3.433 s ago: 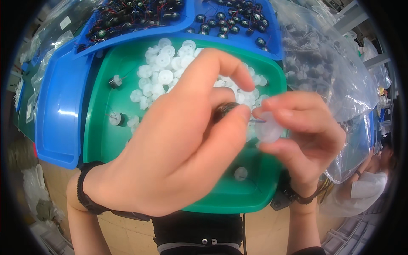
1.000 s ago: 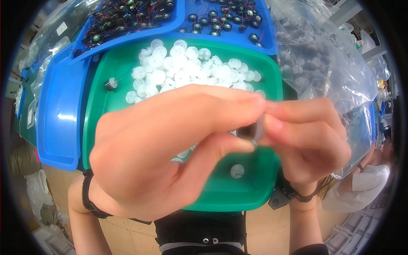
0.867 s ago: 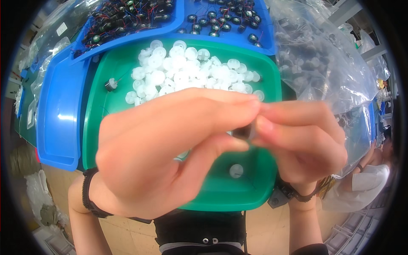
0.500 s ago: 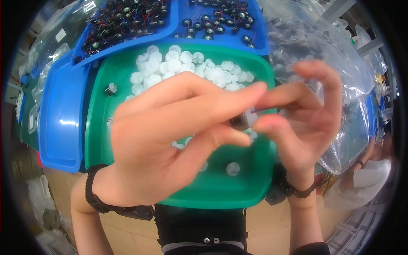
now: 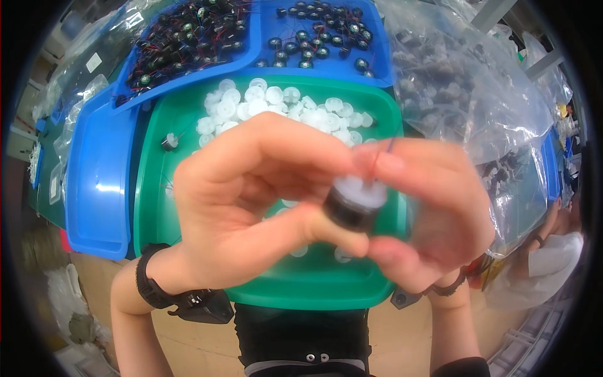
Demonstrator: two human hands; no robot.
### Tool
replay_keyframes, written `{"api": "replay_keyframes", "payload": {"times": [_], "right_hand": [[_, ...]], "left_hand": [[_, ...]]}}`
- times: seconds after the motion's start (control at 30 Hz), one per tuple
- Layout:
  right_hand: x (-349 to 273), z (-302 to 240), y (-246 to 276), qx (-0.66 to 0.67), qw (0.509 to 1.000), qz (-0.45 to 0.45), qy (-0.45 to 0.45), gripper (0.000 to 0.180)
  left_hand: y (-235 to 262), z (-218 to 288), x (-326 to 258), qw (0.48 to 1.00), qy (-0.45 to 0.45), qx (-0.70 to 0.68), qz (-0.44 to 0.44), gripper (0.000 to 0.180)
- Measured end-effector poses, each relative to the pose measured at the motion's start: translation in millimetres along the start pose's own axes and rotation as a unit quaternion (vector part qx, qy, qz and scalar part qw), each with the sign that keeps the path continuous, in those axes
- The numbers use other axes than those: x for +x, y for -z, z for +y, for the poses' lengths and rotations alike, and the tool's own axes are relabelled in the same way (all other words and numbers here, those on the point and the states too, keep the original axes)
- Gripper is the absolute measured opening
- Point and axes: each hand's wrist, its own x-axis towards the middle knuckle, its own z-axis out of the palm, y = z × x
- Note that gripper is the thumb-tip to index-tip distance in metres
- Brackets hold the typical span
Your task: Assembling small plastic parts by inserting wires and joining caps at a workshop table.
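A small black cylindrical part [image 5: 350,215] with a whitish plastic cap [image 5: 361,190] on its top face is held up over the green tray [image 5: 339,300]. Thin red and blue wires [image 5: 375,164] rise from the cap beside my right fingertips. My left hand [image 5: 242,201] pinches the part from the left, thumb low on its side and index finger by the cap. My right hand [image 5: 433,207] closes round it from the right, fingers at the wires and thumb near its lower edge. Motion blurs the fingertips, and part of the contact is hidden.
White translucent caps [image 5: 254,103] are heaped at the tray's far side. A wired part [image 5: 169,142] lies at its left. Blue trays [image 5: 323,72] behind hold many black wired parts. A blue tray [image 5: 97,188] stands left, plastic bags [image 5: 465,81] right. Another person [image 5: 553,270] is at far right.
The black part has turned so its white cap faces up into view, with the wires now upright. My right fingers have curled in and its thumb has moved lower.
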Motion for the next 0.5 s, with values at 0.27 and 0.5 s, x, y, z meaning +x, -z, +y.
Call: {"api": "replay_keyframes", "payload": {"times": [0.27, 0.5], "right_hand": [[-1, -5, -6, -0.018, 0.999, 0.034, -0.021, 0.035], [1, -6, -9, -0.033, 0.996, 0.062, -0.052, 0.036]], "left_hand": [[3, 2, 2, 0.999, -0.004, 0.034, -0.001, 0.022], [0, -8, 6, 0.998, 0.032, 0.025, 0.057, 0.032]]}}
